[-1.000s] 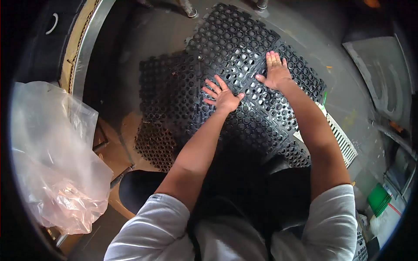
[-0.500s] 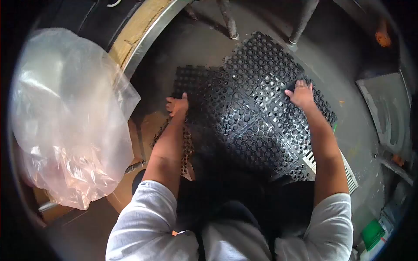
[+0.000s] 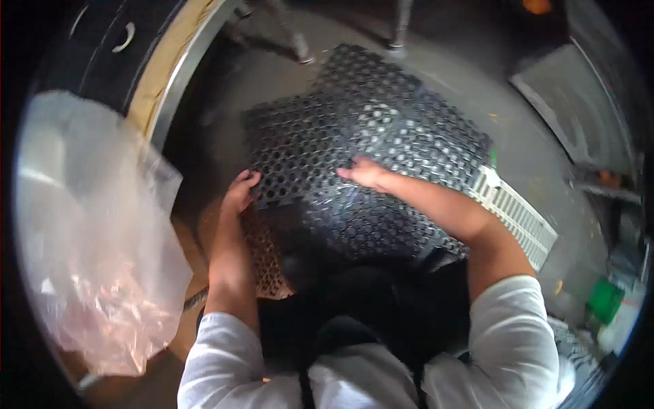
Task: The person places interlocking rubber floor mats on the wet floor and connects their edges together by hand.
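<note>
Black rubber mat pieces [image 3: 436, 136] full of round holes lie overlapped on the floor in front of me. My left hand [image 3: 240, 191] is closed around the near left corner of one mat piece [image 3: 289, 146], with the thumb on top. My right hand [image 3: 366, 172] reaches inward to that piece's near right side. Its fingers look pinched on the mat there, though blur softens the grip. Another holed mat piece [image 3: 266, 255], brownish in the light, shows below my left hand.
A large clear plastic bag [image 3: 102, 238] bulges at the left, by a metal-edged table [image 3: 180, 68]. Metal legs [image 3: 400, 31] stand beyond the mats. A white slotted panel [image 3: 521, 218] lies at the right, with a grey panel [image 3: 569, 102] behind and a green object [image 3: 605, 301] nearer.
My right hand has left the far right part of the mats and come inward to the left piece. My left hand has moved left and nearer. The camera view has shifted.
</note>
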